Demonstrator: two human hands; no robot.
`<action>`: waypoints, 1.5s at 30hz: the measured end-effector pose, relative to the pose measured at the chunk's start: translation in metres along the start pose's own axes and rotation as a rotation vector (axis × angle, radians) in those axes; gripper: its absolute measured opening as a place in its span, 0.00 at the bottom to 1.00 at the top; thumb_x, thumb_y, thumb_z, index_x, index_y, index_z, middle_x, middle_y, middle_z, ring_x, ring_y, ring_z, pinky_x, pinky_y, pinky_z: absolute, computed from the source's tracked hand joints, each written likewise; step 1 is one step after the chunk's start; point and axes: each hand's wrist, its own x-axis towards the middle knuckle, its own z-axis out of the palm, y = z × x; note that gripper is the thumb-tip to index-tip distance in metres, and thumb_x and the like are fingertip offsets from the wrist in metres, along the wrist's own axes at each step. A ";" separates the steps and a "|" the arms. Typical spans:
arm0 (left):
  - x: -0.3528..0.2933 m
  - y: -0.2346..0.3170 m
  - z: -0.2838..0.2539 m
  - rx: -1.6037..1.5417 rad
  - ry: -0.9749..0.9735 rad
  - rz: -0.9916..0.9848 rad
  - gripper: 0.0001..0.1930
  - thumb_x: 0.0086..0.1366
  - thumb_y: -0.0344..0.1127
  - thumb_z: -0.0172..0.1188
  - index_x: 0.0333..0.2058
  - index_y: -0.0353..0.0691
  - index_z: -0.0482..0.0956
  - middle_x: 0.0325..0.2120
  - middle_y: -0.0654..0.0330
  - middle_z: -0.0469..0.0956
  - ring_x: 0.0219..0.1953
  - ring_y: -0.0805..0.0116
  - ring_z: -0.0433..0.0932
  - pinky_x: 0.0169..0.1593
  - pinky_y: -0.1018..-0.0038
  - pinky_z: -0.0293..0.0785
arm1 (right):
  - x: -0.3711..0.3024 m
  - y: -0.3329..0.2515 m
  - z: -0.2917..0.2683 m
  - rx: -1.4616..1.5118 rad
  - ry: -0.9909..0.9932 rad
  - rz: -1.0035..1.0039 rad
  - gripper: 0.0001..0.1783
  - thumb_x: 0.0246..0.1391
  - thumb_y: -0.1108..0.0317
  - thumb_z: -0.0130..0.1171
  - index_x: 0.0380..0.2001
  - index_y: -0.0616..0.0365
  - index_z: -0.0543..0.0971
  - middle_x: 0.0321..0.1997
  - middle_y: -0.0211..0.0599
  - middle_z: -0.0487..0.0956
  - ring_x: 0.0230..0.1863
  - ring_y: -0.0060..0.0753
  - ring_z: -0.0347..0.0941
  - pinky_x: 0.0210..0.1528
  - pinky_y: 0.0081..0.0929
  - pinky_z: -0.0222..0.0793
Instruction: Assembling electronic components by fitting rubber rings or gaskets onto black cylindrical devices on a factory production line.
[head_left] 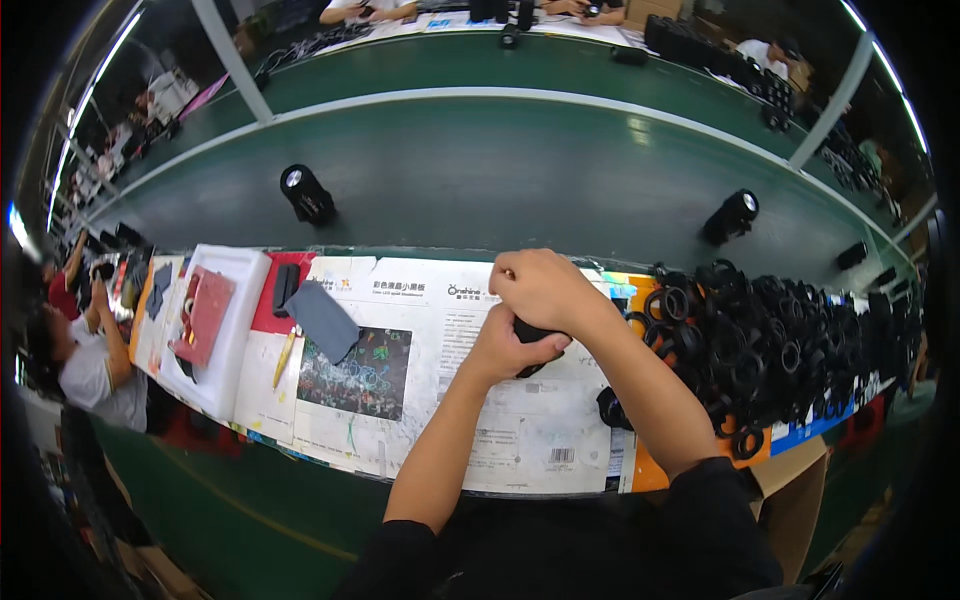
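Both hands meet over the white printed sheet (440, 400) that covers the work mat, near its far edge. The left hand (505, 345) is curled around a small black part (535, 335), thumb lying along its near side. The right hand (545, 290) sits on top of the same part, fingers bent and closed over it, so most of the part is hidden. What shows is a dark, stubby body; its long axis seems to run roughly left to right across the sheet, but which end points where cannot be told.

To the right of the sheet lies a big heap of black rings (770, 340), spreading toward the right end of the bench. One more black ring (612, 408) lies just beside the right forearm at the sheet's right edge. On the sheet's left part lie a grey cloth (322, 318) and a yellow pen (284, 357). Left of the sheet stands a white tray (240, 290). Beyond the sheet, on the green belt (500, 190), stand two black cylinders (308, 195), well apart.
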 end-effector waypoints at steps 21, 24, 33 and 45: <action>0.008 0.007 -0.034 -0.699 0.314 0.353 0.35 0.78 0.70 0.55 0.64 0.45 0.69 0.48 0.50 0.82 0.53 0.50 0.85 0.59 0.54 0.84 | -0.063 0.018 0.059 1.432 -0.013 0.220 0.25 0.80 0.46 0.55 0.64 0.54 0.72 0.56 0.42 0.82 0.49 0.34 0.83 0.46 0.37 0.84; 0.007 0.006 -0.044 -0.589 0.372 0.370 0.32 0.79 0.59 0.60 0.67 0.40 0.71 0.57 0.50 0.81 0.61 0.56 0.81 0.68 0.58 0.77 | -0.047 0.022 0.046 1.347 0.093 0.267 0.21 0.81 0.48 0.54 0.59 0.54 0.74 0.45 0.38 0.83 0.37 0.33 0.81 0.35 0.29 0.77; 0.006 0.009 -0.044 -0.769 0.386 0.288 0.15 0.77 0.35 0.61 0.58 0.37 0.77 0.55 0.52 0.81 0.65 0.50 0.80 0.71 0.53 0.75 | -0.031 0.024 0.026 0.454 0.398 -0.073 0.24 0.81 0.46 0.53 0.57 0.59 0.76 0.36 0.42 0.83 0.36 0.27 0.79 0.38 0.26 0.72; 0.014 -0.002 -0.034 -0.758 0.365 0.252 0.14 0.78 0.30 0.60 0.59 0.34 0.77 0.55 0.51 0.80 0.68 0.44 0.78 0.72 0.51 0.76 | -0.015 0.061 0.033 0.425 0.463 0.029 0.21 0.82 0.52 0.49 0.44 0.62 0.77 0.24 0.40 0.80 0.21 0.29 0.76 0.26 0.33 0.70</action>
